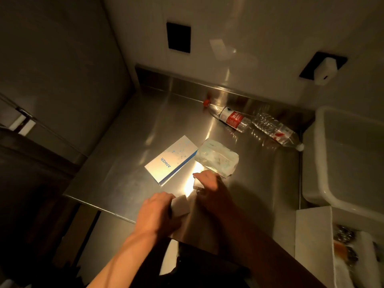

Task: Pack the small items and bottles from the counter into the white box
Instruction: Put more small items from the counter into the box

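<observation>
A steel counter (133, 173). Left hand (154, 217) fingers grip a white block (180, 206); right hand (209, 190) fingers pinch something small, unclear what. Blur suggests haste; either could slip.

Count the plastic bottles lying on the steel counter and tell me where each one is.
2. The red-capped bottle lies on its side near the back wall. The white-capped bottle lies beside it to the right, its cap near the white box. None seems hidden.

the counter (259, 183) is smooth, glossy brushed metal, the two bottles (234, 119) (276, 132) clear ribbed plastic, the flat box (170, 161) matt cardboard.
</observation>
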`<action>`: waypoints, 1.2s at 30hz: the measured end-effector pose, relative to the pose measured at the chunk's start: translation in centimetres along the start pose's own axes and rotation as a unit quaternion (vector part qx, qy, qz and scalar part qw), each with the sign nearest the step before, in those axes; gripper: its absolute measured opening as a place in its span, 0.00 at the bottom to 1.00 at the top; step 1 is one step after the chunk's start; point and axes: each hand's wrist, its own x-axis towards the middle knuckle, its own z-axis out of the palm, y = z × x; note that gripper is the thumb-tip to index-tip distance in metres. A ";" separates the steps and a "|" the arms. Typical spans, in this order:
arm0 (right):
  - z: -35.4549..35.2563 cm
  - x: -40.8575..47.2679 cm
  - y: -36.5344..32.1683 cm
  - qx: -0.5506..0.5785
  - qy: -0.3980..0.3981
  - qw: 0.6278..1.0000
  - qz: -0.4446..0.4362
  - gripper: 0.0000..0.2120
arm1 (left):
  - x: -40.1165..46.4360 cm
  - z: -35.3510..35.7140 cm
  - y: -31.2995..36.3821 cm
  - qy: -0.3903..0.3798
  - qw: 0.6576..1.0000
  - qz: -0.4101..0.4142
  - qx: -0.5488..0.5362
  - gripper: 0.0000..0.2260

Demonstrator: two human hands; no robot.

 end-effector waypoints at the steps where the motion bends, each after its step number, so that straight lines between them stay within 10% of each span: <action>1: -0.7 -0.5 0.5 0.020 0.020 0.999 -0.016 0.24 | -0.1 -0.3 0.7 0.006 1.000 -0.005 0.005 0.21; 22: -22.5 -24.9 13.2 0.031 0.267 0.962 0.052 0.23 | -1.9 1.4 30.0 0.038 0.939 0.340 -0.037 0.23; 36: -21.5 -35.1 24.1 0.091 0.058 0.960 0.259 0.22 | -5.9 12.0 40.2 -0.127 0.878 0.435 0.155 0.32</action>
